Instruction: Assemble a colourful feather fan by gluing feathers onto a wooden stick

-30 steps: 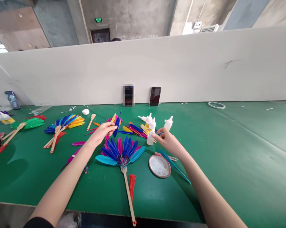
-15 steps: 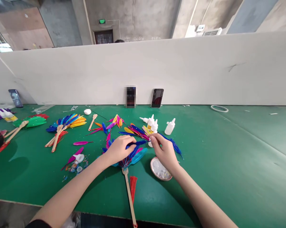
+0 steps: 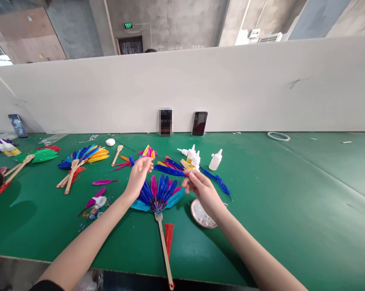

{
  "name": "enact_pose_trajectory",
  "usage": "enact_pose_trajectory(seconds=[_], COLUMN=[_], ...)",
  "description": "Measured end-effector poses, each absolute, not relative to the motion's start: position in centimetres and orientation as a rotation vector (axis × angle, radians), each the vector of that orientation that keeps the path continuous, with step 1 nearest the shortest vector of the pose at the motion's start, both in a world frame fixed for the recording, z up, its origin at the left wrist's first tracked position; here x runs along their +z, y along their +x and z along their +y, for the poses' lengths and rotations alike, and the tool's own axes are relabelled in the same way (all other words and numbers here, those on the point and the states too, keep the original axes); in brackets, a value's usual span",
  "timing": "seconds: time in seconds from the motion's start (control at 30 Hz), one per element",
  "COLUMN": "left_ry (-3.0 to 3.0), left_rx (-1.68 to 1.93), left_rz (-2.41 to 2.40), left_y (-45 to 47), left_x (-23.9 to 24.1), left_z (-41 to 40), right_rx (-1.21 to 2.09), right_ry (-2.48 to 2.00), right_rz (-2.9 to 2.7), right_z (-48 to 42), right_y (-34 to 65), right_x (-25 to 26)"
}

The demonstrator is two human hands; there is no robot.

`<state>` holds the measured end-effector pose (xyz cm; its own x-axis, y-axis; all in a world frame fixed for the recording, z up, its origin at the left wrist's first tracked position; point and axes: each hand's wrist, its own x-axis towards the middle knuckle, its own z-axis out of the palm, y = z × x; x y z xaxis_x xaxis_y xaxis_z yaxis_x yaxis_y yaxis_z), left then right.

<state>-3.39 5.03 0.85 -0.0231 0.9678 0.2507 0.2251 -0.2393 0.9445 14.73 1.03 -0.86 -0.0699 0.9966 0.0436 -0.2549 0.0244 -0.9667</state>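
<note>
Blue feather point(image 3: 170, 170) is pinched near its right-hand end between the thumb and fingers of the right hand point(image 3: 200, 189); its vane extends leftward in front of the loose feathers point(image 3: 174, 162). Fingers of the left hand point(image 3: 138, 178) are loosely bent near the feather's opposite end; whether anything is gripped there cannot be told. Below, a feather fan point(image 3: 159, 220) lies on the green table point(image 3: 276, 202), its wooden handle reaching past the front edge. For good handling, pressure should be confined to the shaft so that the vane is not creased. Wrists should be kept raised, and contact with the fan or the shallow dish point(image 3: 196, 221) avoided.
</note>
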Motion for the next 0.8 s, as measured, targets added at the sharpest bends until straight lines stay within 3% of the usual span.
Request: enact_pose_trajectory(seconds=[0.1,0.27,0.8], left_ry=[2.060,2.522,2.055], left_rx=[1.299,0.888,0.666], left_rz=[1.324,1.207,1.174], left_y=[-3.0,-2.2,-2.2], left_x=[1.0,1.0,1.2], left_z=[4.2,3.3,3.5], right_rx=[1.357,1.355,1.384], right_ry=[-0.966,-0.969,-0.960], right_rz=[-1.140,-1.330,-1.343], right_z=[1.0,1.1,0.9], right_y=[14.5,14.2,14.5], right_x=[-1.1,-1.3,-0.9])
